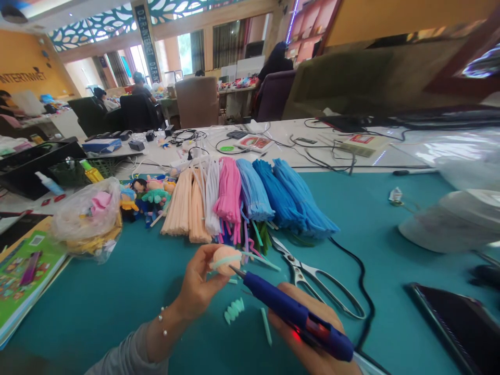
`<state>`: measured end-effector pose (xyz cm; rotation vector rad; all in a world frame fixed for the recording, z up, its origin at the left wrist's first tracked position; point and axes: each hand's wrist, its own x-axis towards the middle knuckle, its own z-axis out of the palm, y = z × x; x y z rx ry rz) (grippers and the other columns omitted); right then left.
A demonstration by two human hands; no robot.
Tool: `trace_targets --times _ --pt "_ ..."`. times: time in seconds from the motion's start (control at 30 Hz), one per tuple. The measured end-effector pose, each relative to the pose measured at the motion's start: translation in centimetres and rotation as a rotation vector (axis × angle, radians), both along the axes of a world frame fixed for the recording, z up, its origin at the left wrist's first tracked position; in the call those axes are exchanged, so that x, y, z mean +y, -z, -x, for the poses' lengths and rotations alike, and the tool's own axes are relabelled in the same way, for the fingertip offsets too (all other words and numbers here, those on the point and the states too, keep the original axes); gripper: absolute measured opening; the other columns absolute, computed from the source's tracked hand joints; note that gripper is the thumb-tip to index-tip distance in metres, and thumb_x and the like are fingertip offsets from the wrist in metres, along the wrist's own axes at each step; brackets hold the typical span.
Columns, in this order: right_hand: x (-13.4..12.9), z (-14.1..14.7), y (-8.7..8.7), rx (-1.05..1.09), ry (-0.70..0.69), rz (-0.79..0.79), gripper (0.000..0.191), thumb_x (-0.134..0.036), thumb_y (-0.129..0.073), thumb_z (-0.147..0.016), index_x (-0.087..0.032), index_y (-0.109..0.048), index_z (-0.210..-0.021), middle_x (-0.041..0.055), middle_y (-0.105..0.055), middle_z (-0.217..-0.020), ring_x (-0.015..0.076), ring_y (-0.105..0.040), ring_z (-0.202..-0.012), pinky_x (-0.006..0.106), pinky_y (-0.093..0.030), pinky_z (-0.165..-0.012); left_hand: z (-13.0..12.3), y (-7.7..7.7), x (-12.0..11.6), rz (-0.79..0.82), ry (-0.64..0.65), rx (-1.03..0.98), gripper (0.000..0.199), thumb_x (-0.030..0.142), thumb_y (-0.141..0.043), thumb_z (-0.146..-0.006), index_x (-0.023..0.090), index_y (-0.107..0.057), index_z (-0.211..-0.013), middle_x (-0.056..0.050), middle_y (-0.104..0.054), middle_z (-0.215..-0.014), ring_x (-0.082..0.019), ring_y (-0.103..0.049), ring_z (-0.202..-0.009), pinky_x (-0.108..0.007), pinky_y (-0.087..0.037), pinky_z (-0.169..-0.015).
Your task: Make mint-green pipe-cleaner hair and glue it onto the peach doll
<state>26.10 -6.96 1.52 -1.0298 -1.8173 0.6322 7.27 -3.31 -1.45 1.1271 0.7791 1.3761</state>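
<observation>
Between its thumb and fingers my left hand holds a peach-coloured fuzzy ball. A mint-green pipe cleaner crosses the ball, its free end sticking out to the right. My right hand is wrapped round a dark blue glue gun with a red light on its body. The gun's nozzle points at the ball's right side and appears to touch it. Below, on the teal mat, lie a zigzag-bent mint piece and a short straight mint piece.
Bundles of peach, white, pink and blue pipe cleaners lie behind my hands. Open scissors rest beside the right hand, near a black cable. A plastic bag and a green book are left; a dark tablet-like device is right.
</observation>
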Motion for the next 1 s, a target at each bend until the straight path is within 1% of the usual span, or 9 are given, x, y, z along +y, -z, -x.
trace_targets --times 0.23,0.4,0.6,0.83,1.0 --pt "-0.04 0.15 -0.07 -0.005 0.018 -0.005 0.025 -0.030 -0.051 -0.090 -0.023 -0.045 -0.067 -0.0012 -0.049 -0.061 0.0157 -0.050 -0.053 0.028 -0.039 -0.050 0.10 -0.04 -0.12 0.007 0.019 0.010 0.037 0.030 -0.077 -0.073 0.018 -0.063 -0.106 -0.006 -0.071 -0.101 -0.023 -0.065 -0.097 -0.032 -0.048 -0.088" --pt "-0.09 0.08 0.06 -0.013 0.074 -0.004 0.027 -0.032 -0.052 -0.090 -0.023 -0.045 -0.065 -0.0032 -0.044 -0.057 0.0144 -0.046 -0.048 0.028 -0.037 -0.047 0.14 0.00 0.03 -0.025 0.021 -0.001 0.037 0.030 -0.076 -0.074 0.018 -0.063 -0.106 -0.008 -0.072 -0.103 -0.024 -0.065 -0.098 -0.033 -0.047 -0.089" --pt "-0.12 0.11 0.01 -0.022 0.120 0.003 0.030 -0.035 -0.052 -0.089 -0.024 -0.045 -0.063 -0.0013 -0.048 -0.057 0.0152 -0.048 -0.048 0.029 -0.039 -0.046 0.07 0.36 0.16 -0.037 -0.002 -0.034 0.039 0.032 -0.078 -0.072 0.018 -0.065 -0.105 -0.007 -0.072 -0.101 -0.023 -0.065 -0.097 -0.032 -0.047 -0.088" --pt "-0.05 0.04 0.44 -0.021 0.152 -0.001 0.033 -0.038 -0.052 -0.089 -0.024 -0.046 -0.061 -0.0024 -0.047 -0.055 0.0146 -0.047 -0.045 0.028 -0.039 -0.045 0.01 0.24 0.23 -0.035 -0.016 -0.067 0.040 0.032 -0.079 -0.070 0.019 -0.066 -0.105 -0.006 -0.073 -0.101 -0.021 -0.065 -0.096 -0.030 -0.047 -0.087" --pt "-0.21 0.01 0.54 -0.023 0.160 0.032 0.035 -0.043 -0.051 -0.090 -0.024 -0.045 -0.061 -0.0038 -0.043 -0.053 0.0138 -0.044 -0.044 0.028 -0.037 -0.044 0.03 0.20 0.23 -0.027 0.001 -0.085 0.040 0.033 -0.079 -0.069 0.019 -0.065 -0.105 -0.007 -0.073 -0.102 -0.024 -0.066 -0.096 -0.033 -0.048 -0.088"
